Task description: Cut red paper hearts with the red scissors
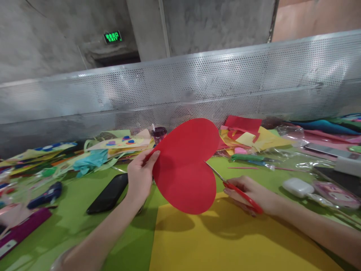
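A large red paper heart [186, 165] is held up in the middle of the view, turned on its side with its notch facing right. My left hand [142, 173] pinches its left, pointed end between thumb and fingers. My right hand [248, 194] is closed around red-handled scissors [239, 192]. The tip of their blades reaches the notch between the heart's two lobes. Below lies a sheet of yellow paper [225, 241], with shadows of the heart and hand on it.
A black phone [108, 194] lies left of my left hand on the green table [73, 229]. Coloured paper scraps [248, 131] pile up at the back right. A white earphone case [298, 187] sits to the right. A perforated metal panel [197, 82] stands behind.
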Demonstrator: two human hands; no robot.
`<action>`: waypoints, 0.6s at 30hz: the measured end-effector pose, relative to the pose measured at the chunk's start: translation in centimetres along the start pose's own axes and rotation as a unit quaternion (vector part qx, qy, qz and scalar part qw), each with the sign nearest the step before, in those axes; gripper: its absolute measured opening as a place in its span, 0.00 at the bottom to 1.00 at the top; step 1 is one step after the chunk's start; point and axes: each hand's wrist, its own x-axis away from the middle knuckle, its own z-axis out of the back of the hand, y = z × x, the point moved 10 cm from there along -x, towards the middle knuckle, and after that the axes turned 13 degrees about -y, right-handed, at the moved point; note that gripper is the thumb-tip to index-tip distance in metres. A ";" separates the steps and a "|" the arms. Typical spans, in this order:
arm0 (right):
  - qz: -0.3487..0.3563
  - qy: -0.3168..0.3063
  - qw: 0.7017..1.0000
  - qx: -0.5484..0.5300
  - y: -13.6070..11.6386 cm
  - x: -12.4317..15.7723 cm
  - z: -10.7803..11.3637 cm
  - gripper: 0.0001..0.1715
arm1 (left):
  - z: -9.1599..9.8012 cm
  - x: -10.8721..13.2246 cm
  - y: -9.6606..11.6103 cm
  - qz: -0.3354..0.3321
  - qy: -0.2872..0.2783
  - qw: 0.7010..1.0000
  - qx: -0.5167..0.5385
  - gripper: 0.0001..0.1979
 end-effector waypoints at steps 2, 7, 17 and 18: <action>0.004 0.000 1.000 0.005 -0.1 0.0 0.0 0.24 | -0.1 0.0 -0.1 0.006 -0.005 1.000 0.010 0.21; 0.008 0.003 1.000 0.017 -0.3 -0.1 0.3 0.24 | -0.1 0.0 -0.2 0.007 -0.001 1.000 0.019 0.20; 0.011 0.010 1.000 0.024 -0.3 -0.1 0.5 0.22 | -0.2 0.0 -0.2 0.008 -0.005 1.000 0.026 0.20; 0.011 0.010 1.000 0.022 -0.3 -0.1 0.4 0.22 | -0.2 0.0 -0.1 0.008 -0.006 1.000 0.025 0.20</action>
